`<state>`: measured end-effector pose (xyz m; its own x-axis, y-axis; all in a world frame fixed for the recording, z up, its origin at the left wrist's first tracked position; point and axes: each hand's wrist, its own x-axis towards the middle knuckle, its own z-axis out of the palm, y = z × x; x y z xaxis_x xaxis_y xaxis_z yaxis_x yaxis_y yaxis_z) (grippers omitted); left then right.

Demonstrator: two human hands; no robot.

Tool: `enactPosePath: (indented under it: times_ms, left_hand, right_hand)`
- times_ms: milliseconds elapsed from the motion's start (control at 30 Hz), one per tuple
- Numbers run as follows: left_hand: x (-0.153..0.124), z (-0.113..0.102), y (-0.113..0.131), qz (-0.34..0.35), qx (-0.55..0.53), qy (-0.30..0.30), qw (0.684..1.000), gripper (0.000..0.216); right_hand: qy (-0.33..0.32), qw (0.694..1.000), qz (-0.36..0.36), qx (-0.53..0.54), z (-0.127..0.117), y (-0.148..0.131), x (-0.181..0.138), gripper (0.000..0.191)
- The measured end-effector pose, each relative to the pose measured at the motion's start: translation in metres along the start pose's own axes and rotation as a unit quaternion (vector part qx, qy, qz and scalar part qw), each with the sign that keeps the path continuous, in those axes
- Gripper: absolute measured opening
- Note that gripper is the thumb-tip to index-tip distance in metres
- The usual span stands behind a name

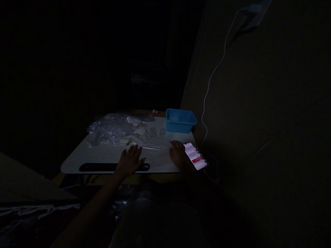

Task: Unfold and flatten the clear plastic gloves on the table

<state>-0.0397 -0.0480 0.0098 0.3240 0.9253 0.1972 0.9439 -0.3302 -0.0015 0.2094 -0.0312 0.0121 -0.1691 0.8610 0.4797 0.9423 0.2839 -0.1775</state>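
A clear plastic sheet (157, 155) is lying flat between the two hands, at the near middle of the bench (77, 156), its far edge catching a thin line of light; in this dimness, whether it is a single film or a bag is staying uncertain. On its left, the left hand (130, 161) is resting palm down with fingers well spread, apparently having hold of nothing, the wrist lying over the black slot (98, 167). On its right, the right hand (177, 152) is curving its fingers, partly closed, near a pale spot; whether it is gripping anything, I cannot tell.

For good handling, spread fingers are suiting thin film, since light, even pressure is likely keeping it smooth, while hard pushing would be risking creases. The slot is probably offering poor backing, so the flat surface beyond it is looking better for pressing.

Farther off, flat pale pieces (141, 137) are lying just beyond the sheet, and crumpled plastic bags (111, 128) are heaping up at far left. A blue plastic basin (181, 127) is standing at far right. A lit smartphone (192, 155) is lying just right of the right hand.
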Motion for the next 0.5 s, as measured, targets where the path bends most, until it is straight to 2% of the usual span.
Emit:
enactPosePath:
  times_ms: [167, 333, 500]
  left_hand:
    - [0.0011, -0.0032, 0.002, -0.023, 0.016, -0.004, 1.0, 0.058]
    - [0.0013, -0.0019, -0.0032, -0.009, 0.006, 0.002, 1.0, 0.048]
    - [0.0019, -0.0002, -0.0043, -0.024, 0.012, 0.006, 1.0, 0.048]
  right_hand:
    - [-0.007, 1.0, -0.025, -0.005, -0.0028, -0.0011, -0.0009, 0.039]
    - [-0.007, 1.0, -0.006, -0.015, 0.0, -0.0007, -0.0002, 0.037]
    - [-0.002, 1.0, 0.005, -0.008, 0.0024, 0.0001, 0.0002, 0.038]
